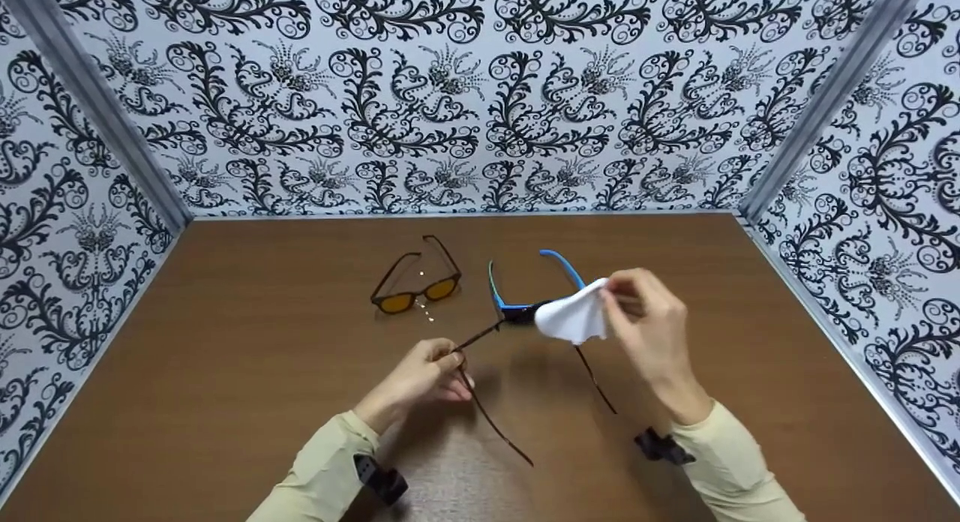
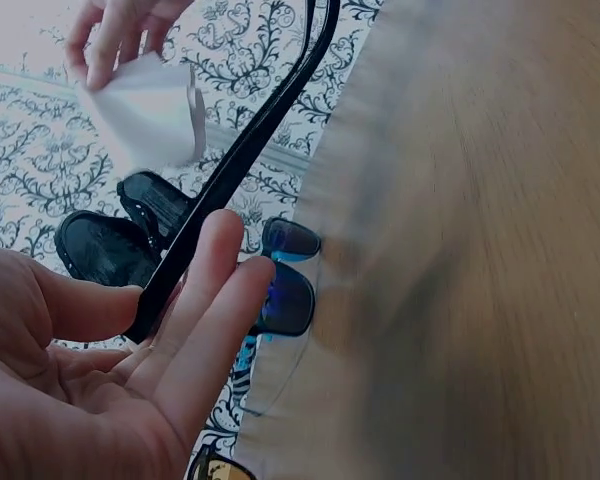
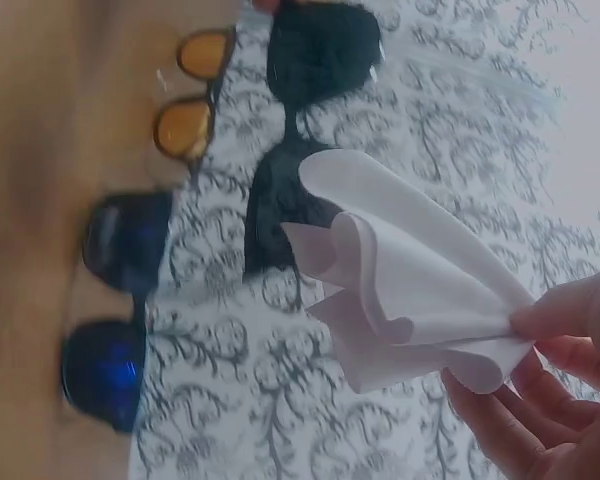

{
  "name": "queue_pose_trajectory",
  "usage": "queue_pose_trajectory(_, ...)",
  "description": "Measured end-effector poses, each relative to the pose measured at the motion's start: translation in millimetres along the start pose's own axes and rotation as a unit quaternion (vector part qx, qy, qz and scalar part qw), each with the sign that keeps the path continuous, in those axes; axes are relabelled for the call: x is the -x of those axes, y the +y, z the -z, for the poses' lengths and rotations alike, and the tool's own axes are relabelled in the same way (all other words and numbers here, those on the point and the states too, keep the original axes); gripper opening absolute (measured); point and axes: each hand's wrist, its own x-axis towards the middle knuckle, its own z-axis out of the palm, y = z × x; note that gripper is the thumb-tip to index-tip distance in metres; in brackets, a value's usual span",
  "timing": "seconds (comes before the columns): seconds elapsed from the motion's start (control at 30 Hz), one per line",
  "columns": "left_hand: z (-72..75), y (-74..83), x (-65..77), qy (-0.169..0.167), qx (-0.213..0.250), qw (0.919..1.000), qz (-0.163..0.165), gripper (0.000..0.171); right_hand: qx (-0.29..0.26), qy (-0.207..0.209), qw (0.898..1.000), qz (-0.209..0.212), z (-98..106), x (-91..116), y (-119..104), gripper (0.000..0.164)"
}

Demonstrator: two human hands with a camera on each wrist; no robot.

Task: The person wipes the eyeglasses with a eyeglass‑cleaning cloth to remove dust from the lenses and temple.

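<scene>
My left hand (image 1: 420, 376) pinches one temple of a pair of dark-lensed sunglasses (image 2: 105, 250) between thumb and fingers. The glasses hang above the table with both temples unfolded toward me. A white cloth (image 1: 571, 316) dangles from my right hand (image 1: 651, 327), gripped by thumb and fingertips. In the head view the cloth covers part of the dark lenses. The right wrist view shows the cloth (image 3: 410, 285) bunched in loose folds in front of one dark lens (image 3: 322, 50) of the pair; whether they touch, I cannot tell.
Black-framed glasses with orange lenses (image 1: 397, 303) stand unfolded on the brown table (image 1: 262, 372), left of centre. Behind the held pair lie blue-templed sunglasses (image 1: 564, 267), their front partly hidden. Patterned walls (image 1: 450, 94) enclose the table at the back and both sides.
</scene>
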Motion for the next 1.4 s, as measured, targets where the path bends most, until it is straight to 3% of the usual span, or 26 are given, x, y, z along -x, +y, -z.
queue_pose_trajectory(0.2,11.8,0.7,10.6,0.007,-0.003,1.0000,-0.002,0.013,0.028,0.008,0.999,-0.024,22,2,9,0.019)
queue_pose_trajectory(0.4,20.5,2.0,20.5,0.024,-0.015,0.9995,-0.011,0.013,0.055,-0.015,0.998,-0.034,29,12,20,0.017)
queue_pose_trajectory(0.77,25.4,4.8,28.0,0.034,-0.052,0.9974,-0.037,0.013,0.064,-0.108,0.992,-0.021,12,39,25,0.021)
queue_pose_trajectory(1.07,21.0,3.9,30.2,0.060,-0.036,0.9969,-0.037,0.011,0.039,-0.138,0.989,-0.031,-2,50,24,0.023)
queue_pose_trajectory(1.4,13.4,4.3,28.2,0.054,-0.040,0.9971,-0.036,0.010,0.016,-0.149,0.988,-0.041,-12,43,28,0.021)
